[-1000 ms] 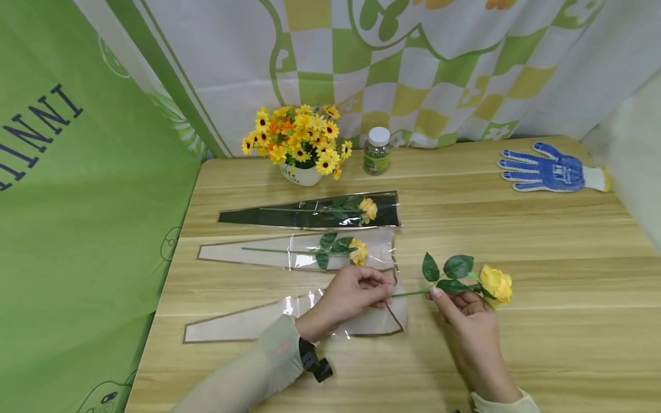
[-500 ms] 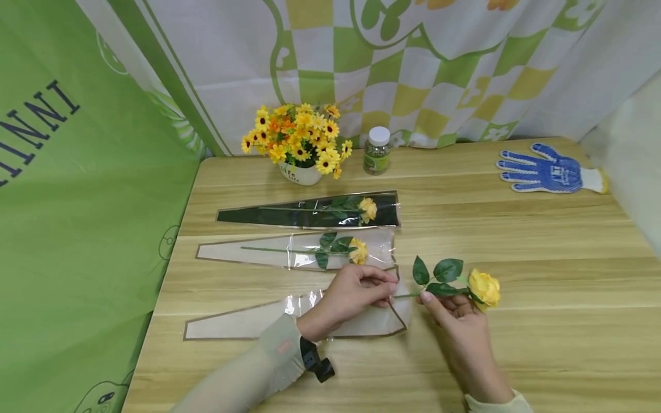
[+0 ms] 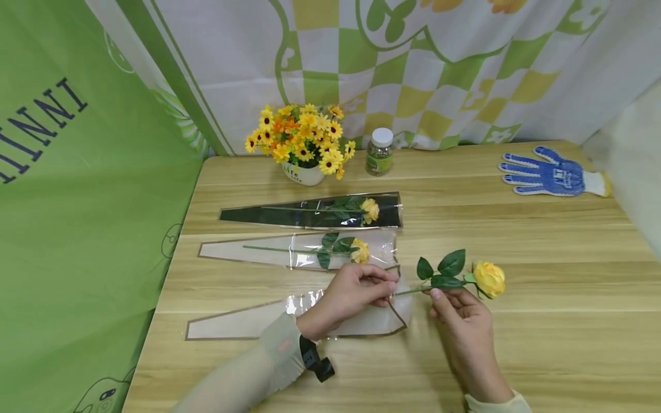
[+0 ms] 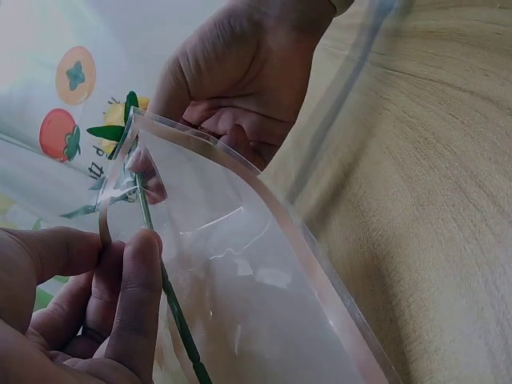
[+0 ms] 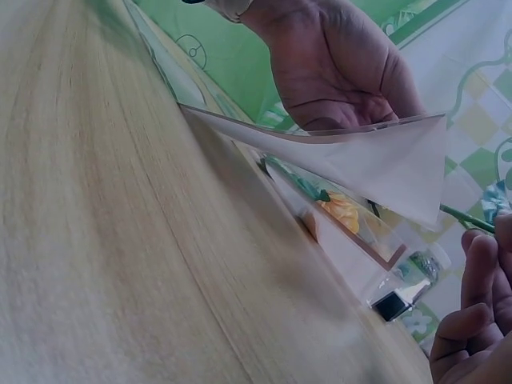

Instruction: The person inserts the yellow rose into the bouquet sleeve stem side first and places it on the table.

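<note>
In the head view, my left hand [image 3: 356, 292] pinches the mouth edge of a clear-fronted flower sleeve [image 3: 222, 327] with a brown border. My right hand [image 3: 467, 327] holds a yellow artificial rose [image 3: 489, 279] by its stem just below the green leaves, bloom pointing right. From there the stem [image 3: 410, 291] runs left to the sleeve's mouth. Seen from the left wrist, the green stem [image 4: 178, 316] reaches down along the sleeve film [image 4: 264, 264], past my left thumb and fingers. The right wrist view shows the sleeve's mouth [image 5: 384, 172] lifted off the table.
Behind lie a white sleeve [image 3: 273, 244] and a black sleeve [image 3: 248, 213], each with a yellow rose inside. A potted yellow flower plant [image 3: 304, 143], a lidded jar [image 3: 380, 152] and a blue-white glove [image 3: 555, 172] stand or lie along the back of the wooden table [image 3: 568, 321].
My right hand has brought the rose left toward the sleeve, then lifted the bloom slightly. My left hand keeps its pinch on the sleeve's mouth, almost still.
</note>
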{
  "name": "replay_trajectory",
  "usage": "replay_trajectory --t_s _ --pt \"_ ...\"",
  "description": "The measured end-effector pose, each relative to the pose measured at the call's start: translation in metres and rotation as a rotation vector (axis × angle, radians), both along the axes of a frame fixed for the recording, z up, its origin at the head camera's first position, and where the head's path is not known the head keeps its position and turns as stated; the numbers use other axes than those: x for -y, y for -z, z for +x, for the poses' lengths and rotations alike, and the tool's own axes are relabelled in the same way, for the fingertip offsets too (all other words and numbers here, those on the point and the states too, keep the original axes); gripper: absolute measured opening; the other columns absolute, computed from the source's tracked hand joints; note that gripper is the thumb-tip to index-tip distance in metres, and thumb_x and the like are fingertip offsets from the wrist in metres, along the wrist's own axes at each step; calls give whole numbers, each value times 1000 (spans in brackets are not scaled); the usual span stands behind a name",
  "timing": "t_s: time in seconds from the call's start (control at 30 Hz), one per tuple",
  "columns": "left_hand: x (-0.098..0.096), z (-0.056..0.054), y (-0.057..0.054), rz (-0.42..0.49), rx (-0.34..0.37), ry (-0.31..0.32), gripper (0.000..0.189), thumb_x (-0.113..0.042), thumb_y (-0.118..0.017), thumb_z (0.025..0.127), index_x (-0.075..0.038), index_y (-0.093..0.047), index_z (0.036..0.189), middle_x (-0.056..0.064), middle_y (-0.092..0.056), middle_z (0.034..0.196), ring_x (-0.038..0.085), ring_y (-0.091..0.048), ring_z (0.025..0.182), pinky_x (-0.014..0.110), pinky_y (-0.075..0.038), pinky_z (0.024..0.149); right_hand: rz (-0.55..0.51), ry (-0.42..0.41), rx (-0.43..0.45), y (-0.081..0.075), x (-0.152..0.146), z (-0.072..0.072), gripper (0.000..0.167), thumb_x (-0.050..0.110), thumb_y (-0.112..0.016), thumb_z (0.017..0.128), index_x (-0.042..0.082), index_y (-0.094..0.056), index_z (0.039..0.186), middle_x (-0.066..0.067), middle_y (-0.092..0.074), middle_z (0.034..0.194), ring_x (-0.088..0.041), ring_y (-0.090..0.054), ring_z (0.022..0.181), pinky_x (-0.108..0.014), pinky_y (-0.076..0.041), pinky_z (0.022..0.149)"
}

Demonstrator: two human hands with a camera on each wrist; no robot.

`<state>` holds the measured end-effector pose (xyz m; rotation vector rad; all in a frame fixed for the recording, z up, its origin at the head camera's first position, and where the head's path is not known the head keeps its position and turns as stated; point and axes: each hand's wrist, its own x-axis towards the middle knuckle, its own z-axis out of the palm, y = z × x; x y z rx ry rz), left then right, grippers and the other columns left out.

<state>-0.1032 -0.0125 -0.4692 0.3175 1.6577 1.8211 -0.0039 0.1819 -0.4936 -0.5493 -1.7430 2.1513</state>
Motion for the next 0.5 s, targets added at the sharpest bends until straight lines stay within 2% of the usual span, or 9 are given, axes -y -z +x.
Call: replay_trajectory --t_s 0.27,0.37,0.5 --pt "0 0 0 57 23 5 14 -2 -74 92 5 -74 105 19 -73 90 16 -70 71 35 -63 73 -65 -9 26 1 10 0 11 -5 -70 94 -12 -65 100 -13 -74 90 -16 -66 75 -22 -56 60" --pt "0 0 -1 59 8 7 15 -2 -74 92 6 -73 105 18 -73 90 15 -70 72 34 -63 72 -96 11 3 1 14 -1 10 -6 -70 93 -13 -66 99 -13 -73 88 -14 -64 70 -21 -56 59" --pt "-1 -1 -1 55 -1 7 18 -1 -73 93 10 -72 107 18 -73 90 14 -70 72 32 -63 72 -157 44 -80 0 17 -2 9 -8 -66 95 -15 -64 101 -14 -72 86 -12 -59 62 -19 -53 54"
